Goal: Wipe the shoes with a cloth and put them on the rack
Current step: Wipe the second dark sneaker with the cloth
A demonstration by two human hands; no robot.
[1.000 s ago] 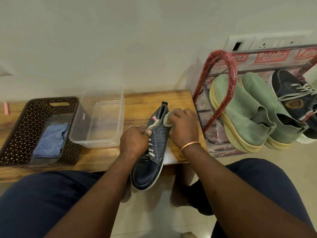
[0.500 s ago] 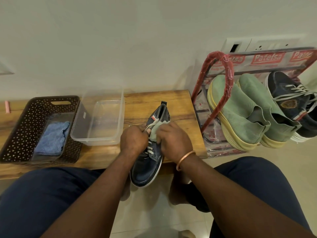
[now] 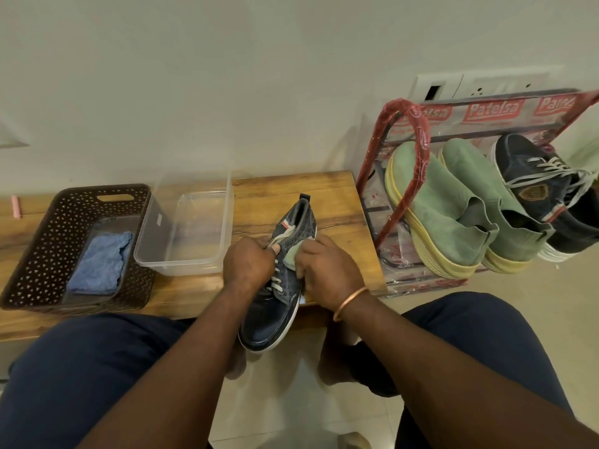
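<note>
Shoe (image 3: 270, 322), navy lace-up w/ white sole: prob. light, upper soft and giving, sole stiff, so best held by the sole edge or collar, not the loose laces. It sits between both hands, heel over the bench (image 3: 327, 196), toe hanging off the front edge. Left hand (image 3: 248, 264) grips it at the laces, thumb on one lace. Right hand (image 3: 324, 273) curls round a pale green cloth (image 3: 291, 257), pressing it to the shoe's side (fingers underneath are hidden). Rack (image 3: 492, 110) stands just right of the bench.

Brown basket (image 3: 39, 247) beside clr tub (image 3: 181, 265) on wood bench (image 3: 340, 202); wall socket (image 3: 486, 87).
</note>
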